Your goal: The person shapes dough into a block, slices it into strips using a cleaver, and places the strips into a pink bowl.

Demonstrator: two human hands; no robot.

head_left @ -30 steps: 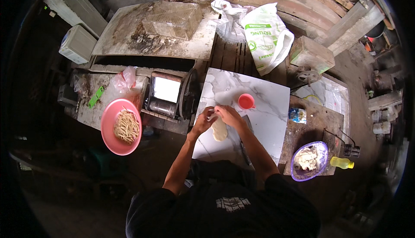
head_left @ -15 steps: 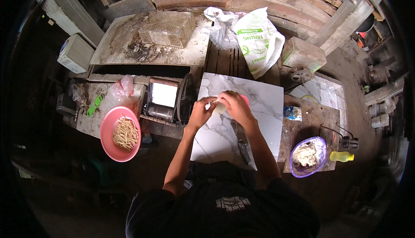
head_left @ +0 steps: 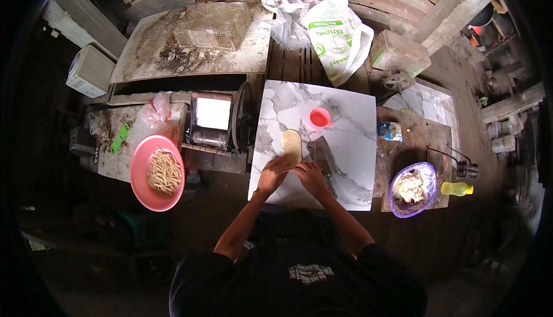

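Note:
A pale, flat strip of dough [head_left: 291, 143] lies lengthwise on the white marble-patterned board [head_left: 351, 144], its rounded far end in plain sight. My left hand [head_left: 275, 176] and my right hand [head_left: 310, 177] meet at its near end, fingers closed around the edge there. The fingertips partly hide that end, so its shape cannot be told. Beyond the dough stands a small pink cup [head_left: 319, 119] with a handle. To the right of the strip, a long dark blade-like piece [head_left: 322, 158] rests on the board, close to my right hand.
Left of the board stands a roller machine [head_left: 210, 121] with a wheel. A pink basin [head_left: 135, 173] holds thin dough sticks. On the right are a purple basin [head_left: 397, 208] of dough, a yellow bottle [head_left: 457, 189] and a blue-white packet [head_left: 390, 131]. A white sack [head_left: 337, 40] lies behind.
Both hands have come down toward me from near the cup, where they held the dough raised. The strip now lies stretched on the board, and the cup is uncovered.

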